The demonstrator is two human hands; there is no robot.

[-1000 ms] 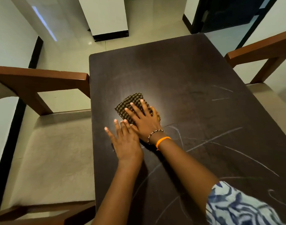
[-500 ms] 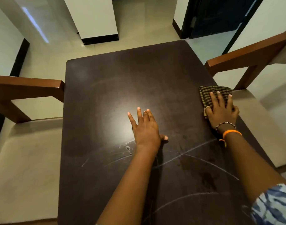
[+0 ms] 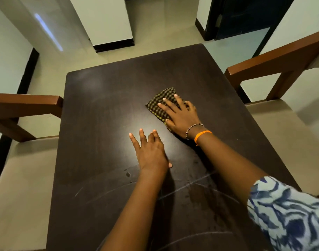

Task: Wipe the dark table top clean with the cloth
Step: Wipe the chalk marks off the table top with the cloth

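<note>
Fingers (image 3: 166,103) of the right hand (image 3: 182,117) lie spread and flat, pressing the folded brown checked cloth (image 3: 157,104) onto the dark rectangular wooden table top (image 3: 104,109), its long axis slanting toward the far-left corner. Nearer, the left hand (image 3: 150,153) rests released, palm down, empty; pale scratch-like streaks (image 3: 196,182) and a damp patch (image 3: 200,198) lie behind both wrists, nothing blocking them
</note>
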